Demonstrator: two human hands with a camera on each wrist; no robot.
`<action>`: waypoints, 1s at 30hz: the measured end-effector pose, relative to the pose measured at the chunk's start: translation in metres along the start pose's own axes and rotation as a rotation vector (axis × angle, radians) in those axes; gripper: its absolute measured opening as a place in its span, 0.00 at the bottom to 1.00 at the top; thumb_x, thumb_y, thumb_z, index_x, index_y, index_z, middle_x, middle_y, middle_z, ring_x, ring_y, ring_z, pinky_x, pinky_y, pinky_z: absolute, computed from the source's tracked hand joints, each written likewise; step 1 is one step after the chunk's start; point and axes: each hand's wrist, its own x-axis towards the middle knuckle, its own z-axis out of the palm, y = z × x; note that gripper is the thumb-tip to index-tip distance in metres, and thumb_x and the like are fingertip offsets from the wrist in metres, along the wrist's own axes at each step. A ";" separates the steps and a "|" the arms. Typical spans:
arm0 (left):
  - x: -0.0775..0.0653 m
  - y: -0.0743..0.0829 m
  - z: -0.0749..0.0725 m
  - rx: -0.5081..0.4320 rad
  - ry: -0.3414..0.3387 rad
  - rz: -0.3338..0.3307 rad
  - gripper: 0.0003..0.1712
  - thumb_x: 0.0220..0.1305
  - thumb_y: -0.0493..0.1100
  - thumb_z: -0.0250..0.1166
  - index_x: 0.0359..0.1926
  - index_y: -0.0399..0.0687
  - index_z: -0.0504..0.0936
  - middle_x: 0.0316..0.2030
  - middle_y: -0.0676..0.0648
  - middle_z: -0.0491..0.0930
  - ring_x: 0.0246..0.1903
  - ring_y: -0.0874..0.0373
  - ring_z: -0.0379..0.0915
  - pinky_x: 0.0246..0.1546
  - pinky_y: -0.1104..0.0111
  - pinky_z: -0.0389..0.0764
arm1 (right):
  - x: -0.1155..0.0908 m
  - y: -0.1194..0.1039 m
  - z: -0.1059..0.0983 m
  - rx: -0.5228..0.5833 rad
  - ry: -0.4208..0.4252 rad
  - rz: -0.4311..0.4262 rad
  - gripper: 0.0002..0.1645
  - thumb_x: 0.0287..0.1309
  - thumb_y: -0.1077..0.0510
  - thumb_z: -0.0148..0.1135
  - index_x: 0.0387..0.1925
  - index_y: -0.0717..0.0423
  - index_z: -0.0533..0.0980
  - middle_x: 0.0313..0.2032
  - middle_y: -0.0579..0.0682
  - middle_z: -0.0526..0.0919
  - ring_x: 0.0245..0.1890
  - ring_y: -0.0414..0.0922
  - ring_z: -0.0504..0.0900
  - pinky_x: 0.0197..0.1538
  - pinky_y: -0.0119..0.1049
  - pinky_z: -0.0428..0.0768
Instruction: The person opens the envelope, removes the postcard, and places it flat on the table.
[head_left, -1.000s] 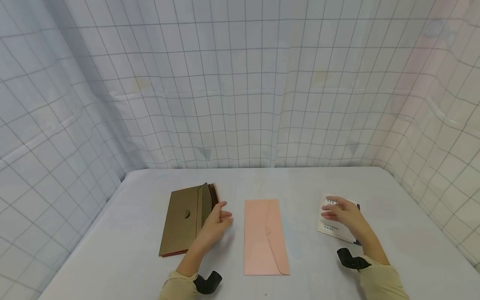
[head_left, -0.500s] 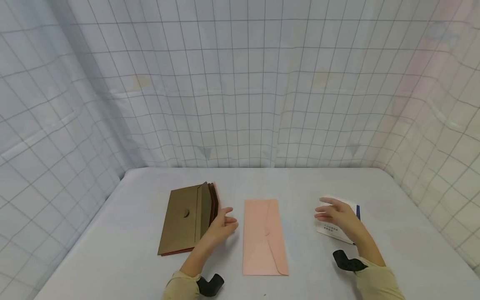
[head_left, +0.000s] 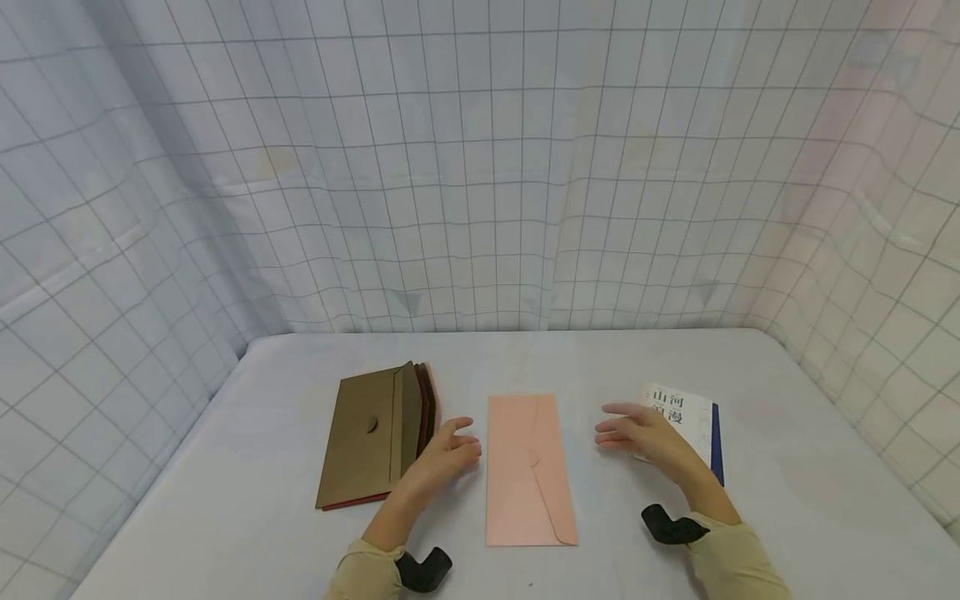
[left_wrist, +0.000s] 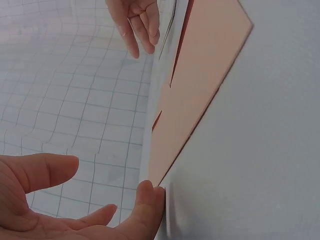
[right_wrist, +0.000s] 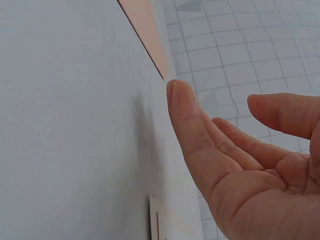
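A pink envelope (head_left: 525,475) lies flap side up at the middle of the table. My left hand (head_left: 442,458) hovers between it and a brown-green expanding folder (head_left: 360,442), fingers loosely spread and holding nothing. In the left wrist view the envelope (left_wrist: 200,75) stretches away past my fingertips. To the right, my right hand (head_left: 647,435) hangs with relaxed fingers, partly covering a white booklet (head_left: 693,425) with dark printed characters and a blue edge. The right wrist view shows that hand (right_wrist: 240,165) with a gap between thumb and fingers.
The white table (head_left: 247,500) runs back to a grid-patterned curtain (head_left: 480,208) that also closes off both sides. Black wrist-worn pieces (head_left: 423,570) sit by both cuffs.
My right hand has moved left off much of the booklet, uncovering its large characters. My left hand has shifted slightly right, away from the folder toward the envelope.
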 end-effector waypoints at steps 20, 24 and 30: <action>-0.001 0.002 0.003 -0.169 -0.067 -0.026 0.31 0.68 0.37 0.50 0.68 0.32 0.51 0.56 0.27 0.62 0.54 0.45 0.70 0.59 0.58 0.72 | 0.008 -0.002 0.024 0.290 -0.241 0.030 0.35 0.71 0.58 0.42 0.68 0.74 0.45 0.66 0.75 0.55 0.64 0.56 0.69 0.61 0.40 0.73; -0.001 0.002 0.003 -0.186 -0.076 -0.026 0.32 0.67 0.37 0.50 0.68 0.31 0.51 0.56 0.26 0.61 0.55 0.43 0.70 0.60 0.57 0.72 | 0.009 0.000 0.026 0.333 -0.240 0.040 0.35 0.71 0.57 0.40 0.68 0.75 0.43 0.66 0.76 0.55 0.62 0.54 0.71 0.61 0.40 0.73; -0.001 0.001 0.004 -0.193 -0.083 -0.032 0.32 0.68 0.36 0.50 0.68 0.31 0.50 0.57 0.27 0.60 0.56 0.42 0.68 0.59 0.57 0.72 | 0.009 0.002 0.030 0.385 -0.235 0.047 0.36 0.71 0.56 0.40 0.69 0.75 0.42 0.66 0.77 0.53 0.61 0.52 0.72 0.61 0.39 0.72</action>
